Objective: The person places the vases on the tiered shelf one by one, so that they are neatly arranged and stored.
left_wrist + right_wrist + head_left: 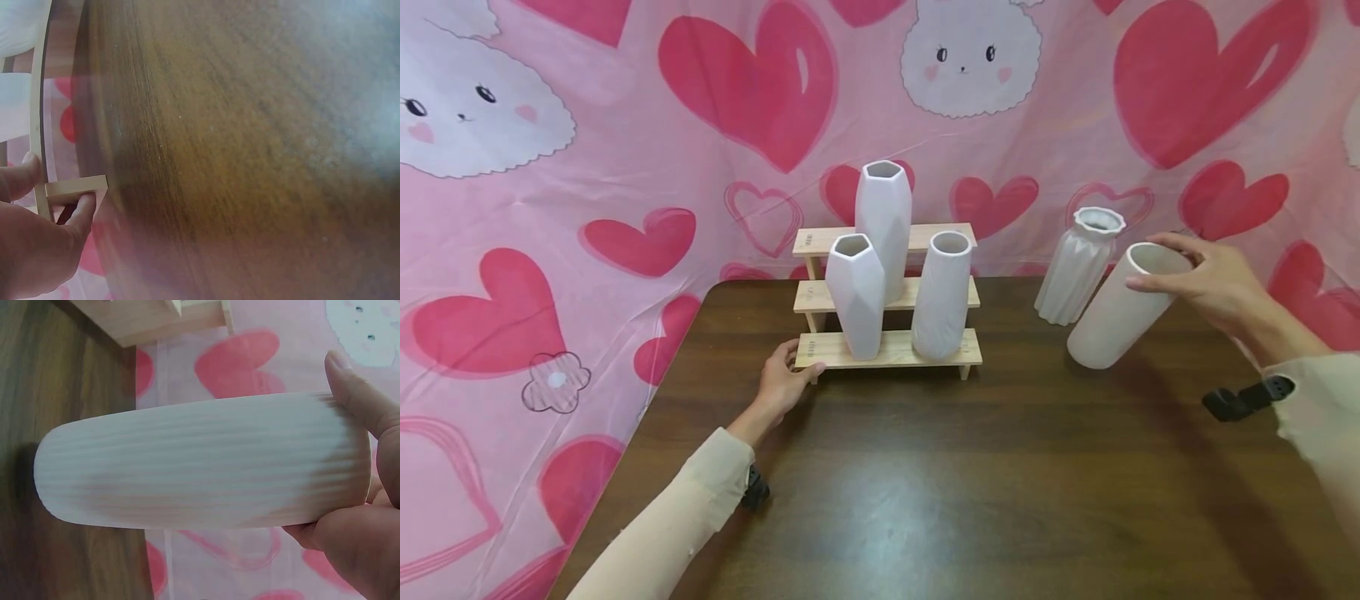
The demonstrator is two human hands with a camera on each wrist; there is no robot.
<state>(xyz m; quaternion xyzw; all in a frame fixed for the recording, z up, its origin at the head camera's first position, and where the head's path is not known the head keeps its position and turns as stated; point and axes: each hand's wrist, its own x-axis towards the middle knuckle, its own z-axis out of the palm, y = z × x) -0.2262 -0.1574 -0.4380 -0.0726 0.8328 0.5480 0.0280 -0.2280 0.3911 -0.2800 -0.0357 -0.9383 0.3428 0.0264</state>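
R grip point(1213, 273) pinches ribbed white vase point(1122, 315) nr rim; prob. ceramic: stiff, breakable, maybe slick; mid-body hold likely safer. L grip point(781, 383) holds 3-tier wooden stand point(897, 350), btm step.

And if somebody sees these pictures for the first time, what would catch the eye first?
Probably the pink backdrop with its large red hearts and rabbit faces, behind the table. Next, perhaps, the three white vases in the middle, on a stepped wooden stand whose left front end the left hand grips. On the right, the right hand holds a ribbed white vase by its top, beside a fluted one.
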